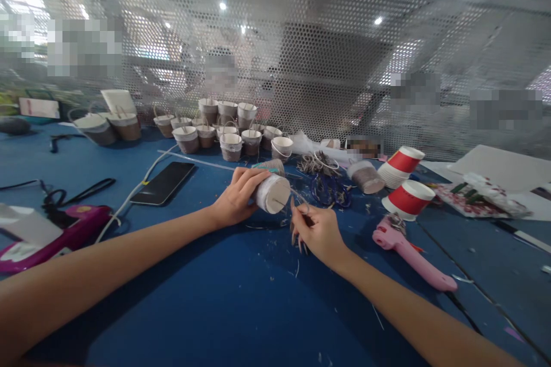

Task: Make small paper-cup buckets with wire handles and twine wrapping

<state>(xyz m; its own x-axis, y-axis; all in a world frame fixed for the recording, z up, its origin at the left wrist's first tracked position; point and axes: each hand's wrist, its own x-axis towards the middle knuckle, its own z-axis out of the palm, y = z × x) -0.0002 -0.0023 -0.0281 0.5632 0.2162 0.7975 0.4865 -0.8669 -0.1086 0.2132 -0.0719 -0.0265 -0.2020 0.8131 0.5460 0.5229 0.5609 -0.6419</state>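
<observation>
Gripping a small white-ended bucket (274, 195) in the left hand (236, 198) — wrapped snugly round its side, with no daylight to speak of. Lying tipped over just left of the right hand (316, 229), above the blue table (193, 304), long axis running roughly sideways and a bit toward the camera. Facing that pale round end, thin little stick (278, 202) and all, toward the right hand's side. Way closer to the left hand, obviously, but stopping only just short of the right fingertips. Curled nearly closed on the right, next to a thin pale strand (300, 198) — can't tell if pinched or only brushed. Also spotting a pink glue gun (413, 255) farther right, plus more finished-looking buckets (231, 148) grouped behind.
</observation>
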